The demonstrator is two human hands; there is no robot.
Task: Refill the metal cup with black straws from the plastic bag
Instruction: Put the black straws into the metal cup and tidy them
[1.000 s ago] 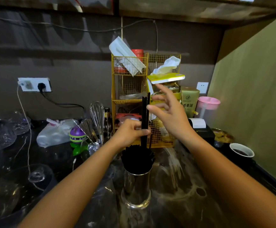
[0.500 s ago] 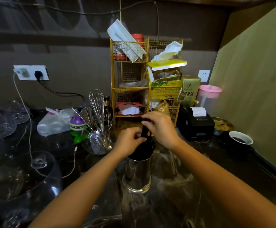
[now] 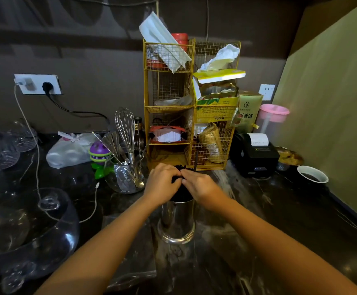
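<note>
A shiny metal cup stands upright on the dark counter at the centre, packed with black straws. My left hand and my right hand are cupped around the top of the bundle, fingertips meeting over it. One straw sticks up higher than the others at the bundle's far right. A flat clear plastic bag lies on the counter under my left forearm, beside the cup.
Behind the cup is a yellow wire rack full of packets. A glass jar of whisks stands left of my hands, with clear glass bowls further left. A black receipt printer and white cup are on the right.
The two raised straws went down into the cup. Both hands dropped from chest height onto the bundle's top and closed around it.
</note>
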